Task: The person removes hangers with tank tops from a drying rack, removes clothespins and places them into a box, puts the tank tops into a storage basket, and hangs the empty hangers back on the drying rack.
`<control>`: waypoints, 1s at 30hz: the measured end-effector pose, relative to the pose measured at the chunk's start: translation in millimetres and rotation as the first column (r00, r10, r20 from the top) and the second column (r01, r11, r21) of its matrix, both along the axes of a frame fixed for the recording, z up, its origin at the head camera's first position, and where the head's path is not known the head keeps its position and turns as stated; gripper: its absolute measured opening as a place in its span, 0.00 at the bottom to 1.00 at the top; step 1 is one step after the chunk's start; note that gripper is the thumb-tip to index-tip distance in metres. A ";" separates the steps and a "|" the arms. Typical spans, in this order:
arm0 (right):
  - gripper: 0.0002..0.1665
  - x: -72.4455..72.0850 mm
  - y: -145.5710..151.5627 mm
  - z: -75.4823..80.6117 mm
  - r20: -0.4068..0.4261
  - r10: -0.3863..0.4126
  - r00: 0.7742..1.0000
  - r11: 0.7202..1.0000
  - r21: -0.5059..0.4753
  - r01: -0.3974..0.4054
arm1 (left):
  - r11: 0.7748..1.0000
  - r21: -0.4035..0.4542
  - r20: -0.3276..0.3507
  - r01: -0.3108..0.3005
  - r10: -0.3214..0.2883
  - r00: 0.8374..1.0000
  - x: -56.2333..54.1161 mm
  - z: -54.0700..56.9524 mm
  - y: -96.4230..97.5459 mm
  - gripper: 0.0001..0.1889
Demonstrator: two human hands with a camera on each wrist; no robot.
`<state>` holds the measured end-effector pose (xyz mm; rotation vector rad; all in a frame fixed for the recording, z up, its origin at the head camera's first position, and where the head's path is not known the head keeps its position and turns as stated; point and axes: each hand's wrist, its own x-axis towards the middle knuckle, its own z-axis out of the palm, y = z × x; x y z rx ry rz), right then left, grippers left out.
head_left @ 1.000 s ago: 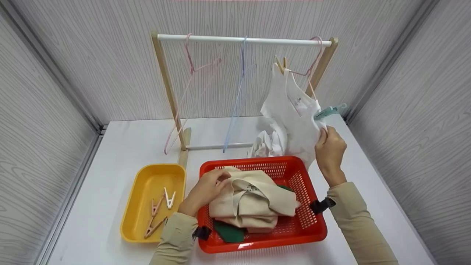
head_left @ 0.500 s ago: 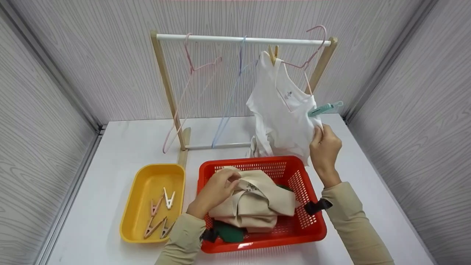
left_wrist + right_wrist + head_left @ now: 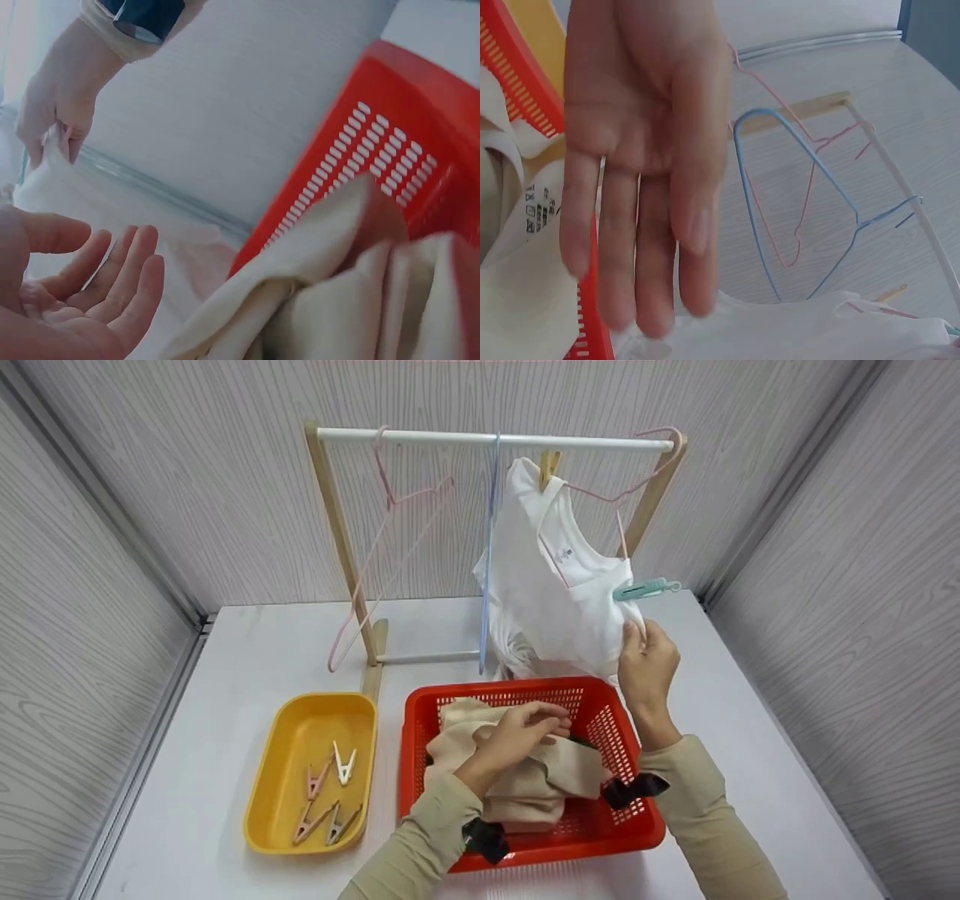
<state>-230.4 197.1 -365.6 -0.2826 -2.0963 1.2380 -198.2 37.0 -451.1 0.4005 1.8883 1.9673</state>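
My right hand (image 3: 646, 667) pinches the edge of a white sleeveless top (image 3: 555, 622) below its right shoulder. The top hangs on a pink hanger (image 3: 616, 499); whether its hook sits on the rod, I cannot tell. A teal clothespin (image 3: 646, 589) is on the right shoulder, a yellow clothespin (image 3: 550, 469) on the left. My left hand (image 3: 517, 735) hovers over beige clothing (image 3: 525, 795) in the red basket (image 3: 417, 697). In the left wrist view, the left hand (image 3: 82, 300) has loosely bent fingers and holds nothing.
A rack with a white rod (image 3: 435, 436) stands behind the basket. Another pink hanger (image 3: 388, 487) and a blue hanger (image 3: 486, 585) hang from it. At left, a yellow tray (image 3: 281, 727) holds several clothespins (image 3: 345, 765).
My right hand has shifted left with the white top and turned it more to the front. The pink hanger tilted with it. My left hand moved right across the basket.
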 end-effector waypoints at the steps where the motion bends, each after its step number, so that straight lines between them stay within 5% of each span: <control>1: 0.13 1.1 -0.5 0.5 0.011 0.002 1.000 1.000 -0.023 -0.001 | 0.999 0.047 0.075 -0.017 0.013 0.997 -2.6 -0.5 6.4 0.16; 4: 0.13 4.3 -1.5 1.7 0.031 0.008 0.999 0.998 -0.065 -0.006 | 0.984 0.158 0.275 -0.082 0.036 0.961 -10.6 -1.5 23.2 0.18; 8: 0.14 8.2 -2.2 2.4 0.044 0.030 0.999 0.995 -0.099 -0.026 | 0.942 0.295 0.466 -0.159 0.004 0.885 -18.9 -0.4 42.4 0.20; 14: 0.14 11.4 -3.1 2.4 0.051 0.052 0.997 0.990 -0.133 -0.045 | 0.826 0.460 0.668 -0.327 -0.078 0.740 -32.0 3.7 66.6 0.23; 16: 0.14 12.3 -4.0 2.6 0.051 0.056 0.997 0.990 -0.136 -0.048 | 0.789 0.484 0.697 -0.378 -0.087 0.712 -36.6 6.0 71.2 0.23; 25: 0.13 16.0 -7.0 4.0 -0.016 0.051 0.999 0.984 -0.169 -0.053 | 0.600 0.562 0.747 -0.569 -0.072 0.661 -52.7 16.8 68.3 0.09; 27: 0.12 16.8 -6.4 3.7 -0.024 0.040 0.999 0.985 -0.169 -0.044 | 0.576 0.568 0.744 -0.588 -0.054 0.666 -54.0 18.0 65.0 0.08; 30: 0.12 17.9 -4.6 2.0 -0.024 0.028 0.999 0.985 -0.169 -0.031 | 0.572 0.578 0.723 -0.582 -0.029 0.690 -54.3 17.6 59.8 0.07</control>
